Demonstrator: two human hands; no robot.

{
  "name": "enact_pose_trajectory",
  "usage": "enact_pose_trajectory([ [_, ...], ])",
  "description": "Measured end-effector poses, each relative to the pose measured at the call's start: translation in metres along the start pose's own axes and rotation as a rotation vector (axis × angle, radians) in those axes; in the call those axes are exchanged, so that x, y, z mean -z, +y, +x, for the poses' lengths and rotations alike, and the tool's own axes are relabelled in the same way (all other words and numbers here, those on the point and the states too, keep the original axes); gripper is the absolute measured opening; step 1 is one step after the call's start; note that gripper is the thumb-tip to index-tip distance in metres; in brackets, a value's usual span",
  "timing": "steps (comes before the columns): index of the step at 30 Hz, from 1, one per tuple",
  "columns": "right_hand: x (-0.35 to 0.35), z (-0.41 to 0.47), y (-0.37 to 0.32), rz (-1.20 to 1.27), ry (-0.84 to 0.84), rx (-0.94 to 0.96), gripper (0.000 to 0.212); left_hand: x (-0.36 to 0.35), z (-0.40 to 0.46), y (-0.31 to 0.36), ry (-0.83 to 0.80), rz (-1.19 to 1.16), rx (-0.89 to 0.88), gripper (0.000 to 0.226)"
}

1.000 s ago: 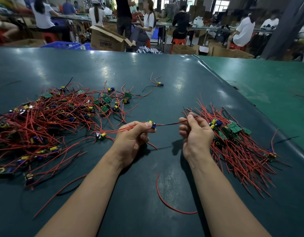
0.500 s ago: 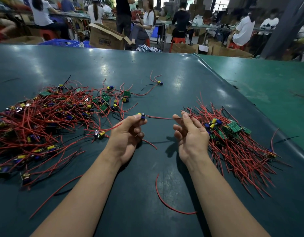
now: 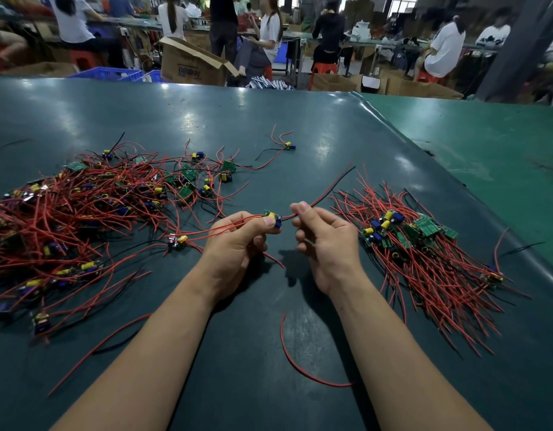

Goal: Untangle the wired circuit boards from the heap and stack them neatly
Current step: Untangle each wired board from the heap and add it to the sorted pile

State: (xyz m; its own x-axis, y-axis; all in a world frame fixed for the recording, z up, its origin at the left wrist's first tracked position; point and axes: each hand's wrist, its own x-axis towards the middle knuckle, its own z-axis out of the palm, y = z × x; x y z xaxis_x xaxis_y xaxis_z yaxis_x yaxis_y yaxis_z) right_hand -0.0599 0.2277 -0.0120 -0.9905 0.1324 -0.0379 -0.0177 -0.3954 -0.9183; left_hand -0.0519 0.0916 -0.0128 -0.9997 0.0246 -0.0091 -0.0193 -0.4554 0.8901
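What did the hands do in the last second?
The left hand kept holding the small board. The right hand slid along its wires toward the board, so their ends now stick out free. Both piles stayed put.

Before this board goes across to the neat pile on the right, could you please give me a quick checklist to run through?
1. Left hand holds the board: ok, fingers pinch it.
2. Right hand holds the board's leads: ok, pinched near the board.
3. Leads free of the tangled heap: cannot tell; red wires trail from the left hand toward it.
4. Neat pile ready to receive: ok, boards grouped, wires fanned one way.
5. Path across the table free: ok, only a loose red wire lies nearer the person.
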Motion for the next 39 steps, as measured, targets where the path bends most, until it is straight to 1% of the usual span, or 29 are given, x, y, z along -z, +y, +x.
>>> enact_pose_trajectory([
  [2, 0.004, 0.004, -0.004, 0.038, 0.082, 0.051, 0.013, 0.0, 0.001, 0.0, 0.0, -0.004, 0.007, 0.022],
  [5, 0.011, 0.011, -0.008, 0.109, 0.199, 0.086, 0.018, 0.001, 0.003, 0.001, -0.001, -0.011, 0.014, 0.03],
  [7, 0.012, 0.013, -0.008, 0.145, 0.227, 0.088, 0.023, 0.001, 0.003, 0.001, 0.002, -0.003, 0.012, 0.037],
  [12, 0.011, 0.019, -0.006, 0.17, 0.248, 0.064, 0.034, 0.001, 0.003, 0.002, -0.007, -0.002, 0.015, 0.037],
  [18, 0.017, 0.022, -0.009, 0.217, 0.274, 0.081, 0.03, 0.001, 0.004, 0.001, -0.001, -0.017, 0.024, 0.032],
  [22, 0.016, 0.022, -0.008, 0.216, 0.238, 0.028, 0.033, 0.003, 0.005, 0.002, 0.022, -0.045, 0.047, 0.03],
  [26, 0.015, 0.021, -0.009, 0.195, 0.211, 0.009, 0.032, 0.005, 0.005, 0.003, 0.038, -0.066, 0.065, 0.001],
  [31, 0.009, 0.017, -0.004, 0.112, 0.087, -0.003, 0.027, 0.006, 0.008, 0.003, 0.059, -0.081, 0.089, 0.007],
  [35, 0.005, 0.01, -0.001, -0.026, -0.046, -0.01, 0.022, 0.005, 0.006, 0.004, 0.046, -0.079, 0.089, 0.002],
  [39, 0.001, 0.003, 0.004, -0.214, -0.179, 0.033, 0.008, 0.004, 0.004, 0.005, 0.072, -0.05, 0.068, 0.009],
])
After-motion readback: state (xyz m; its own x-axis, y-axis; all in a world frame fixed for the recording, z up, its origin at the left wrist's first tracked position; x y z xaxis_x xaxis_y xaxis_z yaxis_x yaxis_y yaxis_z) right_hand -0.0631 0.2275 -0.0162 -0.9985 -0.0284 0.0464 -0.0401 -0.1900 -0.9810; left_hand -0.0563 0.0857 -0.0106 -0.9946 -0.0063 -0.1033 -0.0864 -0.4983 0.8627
